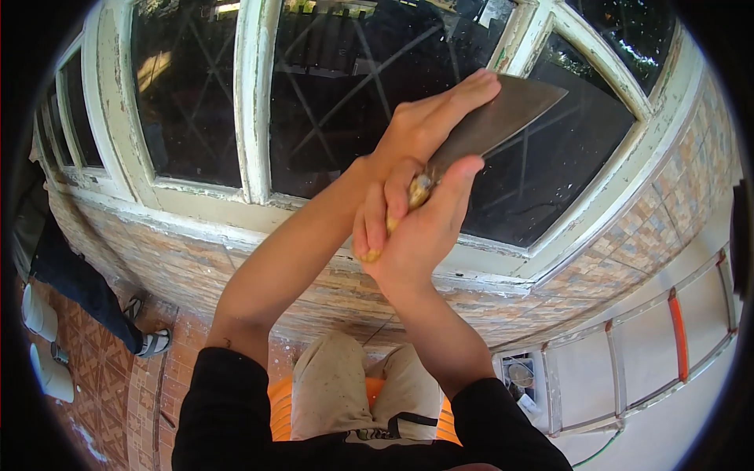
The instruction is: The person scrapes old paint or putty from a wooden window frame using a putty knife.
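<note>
Gripping, right hand (420,235) wrapped around the pale wooden handle (416,192) of a broad grey metal scraper blade (503,118), held up against the dark glass pane (550,165) of a weathered white-framed window (255,94). Pressing, left hand (428,118) lying over the blade's back, fingers together and stretched along it, possibly pinching its edge. Standing over an orange bucket (279,408).

An old window (330,102) with peeling white frames and dark panes sits above a wall of small mosaic tiles (236,267). The floor (102,377) is patterned terracotta tile. A ladder (667,337) lies in bright sunlight.
</note>
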A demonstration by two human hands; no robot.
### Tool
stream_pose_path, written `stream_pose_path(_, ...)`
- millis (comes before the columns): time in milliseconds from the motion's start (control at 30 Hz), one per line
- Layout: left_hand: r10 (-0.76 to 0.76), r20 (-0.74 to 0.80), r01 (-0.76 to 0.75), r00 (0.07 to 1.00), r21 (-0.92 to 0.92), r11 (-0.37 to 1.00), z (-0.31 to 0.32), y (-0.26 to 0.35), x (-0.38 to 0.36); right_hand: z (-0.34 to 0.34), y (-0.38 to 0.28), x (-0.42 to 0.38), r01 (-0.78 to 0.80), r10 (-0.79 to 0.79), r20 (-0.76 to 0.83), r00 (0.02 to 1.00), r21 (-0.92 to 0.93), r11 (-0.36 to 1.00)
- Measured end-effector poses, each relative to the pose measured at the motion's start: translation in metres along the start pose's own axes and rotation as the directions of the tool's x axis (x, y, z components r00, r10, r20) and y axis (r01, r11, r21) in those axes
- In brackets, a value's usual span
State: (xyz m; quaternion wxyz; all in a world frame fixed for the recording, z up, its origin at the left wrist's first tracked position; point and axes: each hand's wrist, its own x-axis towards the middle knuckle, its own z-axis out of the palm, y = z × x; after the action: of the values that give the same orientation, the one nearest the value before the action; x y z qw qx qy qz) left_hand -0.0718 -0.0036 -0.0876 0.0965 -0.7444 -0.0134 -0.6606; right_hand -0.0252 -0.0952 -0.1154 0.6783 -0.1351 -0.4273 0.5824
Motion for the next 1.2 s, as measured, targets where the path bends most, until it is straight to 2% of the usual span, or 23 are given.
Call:
stream_pose_path(67,-0.002,0.041,0.002,0.999,-0.014,1.0,-0.005,0.0,0.005,0.01,-0.001,0.002,-0.007,0.007,-0.004,1.0,0.055,0.998)
stream_pose_path(133,0.013,0.009,-0.013,1.0,-0.035,0.999,-0.002,-0.001,0.002,0.006,0.002,0.0,-0.002,0.004,-0.019,1.0,0.111,0.994)
stream_pose_path(200,0.037,0.004,-0.037,0.999,-0.012,0.999,0.001,-0.002,-0.001,-0.01,0.008,-0.008,-0.02,0.001,0.069,0.998,0.281,0.959)
stream_pose_path(233,0.062,0.001,-0.062,0.998,0.016,0.998,0.001,-0.003,-0.001,-0.015,0.006,-0.002,-0.016,-0.004,0.071,0.997,0.28,0.96)
stream_pose_path(300,0.077,-0.028,-0.077,0.997,0.003,0.997,0.002,-0.005,0.013,-0.017,-0.002,0.012,-0.032,-0.007,0.205,0.979,0.187,0.982)
stream_pose_path(467,0.07,-0.053,-0.072,0.996,-0.023,0.997,0.006,-0.007,0.007,-0.004,-0.005,-0.001,-0.007,-0.015,0.094,0.995,0.231,0.973)
stream_pose_path(500,0.079,-0.02,-0.077,0.997,0.073,0.994,0.004,-0.002,0.009,-0.004,-0.004,-0.006,-0.001,-0.018,0.074,0.997,0.251,0.968)
stream_pose_path(533,0.081,-0.017,-0.08,0.997,0.075,0.994,0.003,0.002,0.013,-0.003,-0.006,-0.002,0.0,-0.02,0.076,0.997,0.254,0.967)
stream_pose_path(600,0.028,-0.043,-0.031,0.999,-0.051,0.998,-0.001,0.01,0.024,0.004,-0.011,0.009,-0.035,0.026,0.057,0.998,0.168,0.985)
stream_pose_path(633,0.144,-0.064,-0.142,0.988,0.027,0.989,-0.003,-0.003,0.024,0.008,-0.011,0.01,-0.037,0.028,0.056,0.998,0.17,0.985)
stream_pose_path(667,0.145,-0.06,-0.143,0.988,0.026,0.989,-0.001,0.0,0.02,0.013,-0.009,0.01,-0.006,-0.004,0.054,0.999,0.184,0.983)
stream_pose_path(733,-0.123,-0.029,0.123,0.992,-0.019,0.992,0.002,0.018,0.014,0.012,-0.006,0.004,0.033,-0.042,0.038,0.998,0.204,0.978)
stream_pose_path(767,-0.12,-0.032,0.119,0.992,-0.019,0.993,0.003,0.013,0.012,0.007,-0.005,-0.003,0.056,-0.064,0.035,0.997,0.195,0.979)
stream_pose_path(833,0.039,-0.031,-0.039,0.999,0.014,0.999,0.001,0.0,0.015,0.004,-0.007,0.001,0.087,-0.095,0.035,0.995,0.196,0.977)
stream_pose_path(933,0.076,-0.063,-0.076,0.995,0.006,0.997,0.0,0.001,0.037,0.006,-0.015,0.018,0.006,-0.027,0.113,0.993,0.186,0.983)
stream_pose_path(967,-0.004,-0.007,0.003,1.0,-0.018,1.0,-0.004,-0.005,0.032,0.01,-0.014,0.016,0.014,-0.036,0.103,0.994,0.202,0.979)
stream_pose_path(1067,0.053,-0.028,-0.053,0.998,-0.001,0.999,0.003,-0.007,0.01,0.004,-0.012,0.001,0.038,-0.053,0.061,0.997,0.214,0.976)
stream_pose_path(1100,0.05,-0.02,-0.048,0.999,0.094,0.994,0.004,-0.005,0.012,0.001,-0.011,-0.003,0.046,-0.054,0.034,0.998,0.207,0.977)
stream_pose_path(1133,0.055,-0.018,-0.053,0.998,0.096,0.994,0.004,-0.006,0.016,0.001,-0.013,0.004,0.049,-0.058,0.037,0.998,0.21,0.977)
stream_pose_path(1200,0.053,-0.026,-0.052,0.998,0.066,0.996,0.0,-0.009,0.031,0.002,-0.02,0.019,0.007,-0.028,0.119,0.993,0.172,0.985)
